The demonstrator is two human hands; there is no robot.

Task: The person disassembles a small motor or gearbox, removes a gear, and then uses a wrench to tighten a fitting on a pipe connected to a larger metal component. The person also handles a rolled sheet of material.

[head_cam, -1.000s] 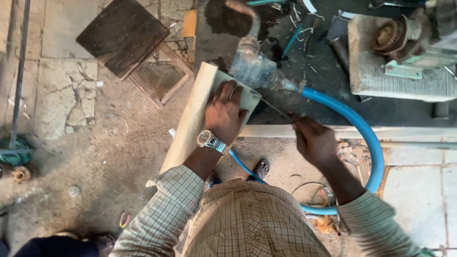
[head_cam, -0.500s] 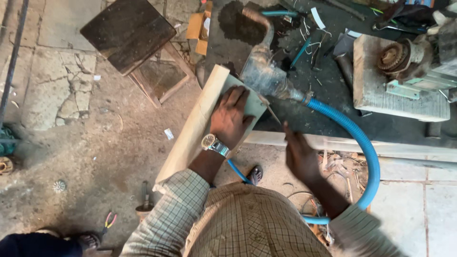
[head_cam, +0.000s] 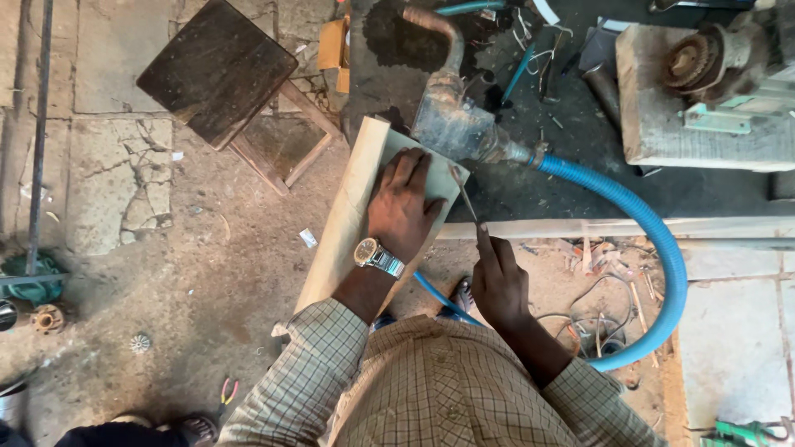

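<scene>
- A pale wooden board (head_cam: pixel 352 223) was seen lying slantwise over the ground, its far end propped by the grey pump (head_cam: pixel 451 124) and its near end hidden behind the checked sleeve.
- Open, bare ground (head_cam: pixel 190 273) was left along the board's left edge; the right edge was crowded by a long pale beam (head_cam: pixel 629 228) and a blue hose (head_cam: pixel 654 248) curving round past the right forearm.
- Beyond the board's far-left corner a dark wooden stool (head_cam: pixel 219 70) was standing, well apart from both hands.
- The left hand (head_cam: pixel 404 207) was laid flat on the board's far end, fingers spread, pressing it down.
- The right hand (head_cam: pixel 497 281) was held just off the board's right edge, closed around the handle of a thin metal tool (head_cam: pixel 465 197).
- The tool's tip was pointed at the board's far right corner, just beside the left hand's fingertips; whether it touched the wood could not be told.
- A motor on a pale block (head_cam: pixel 704 99) was set at the far right.
</scene>
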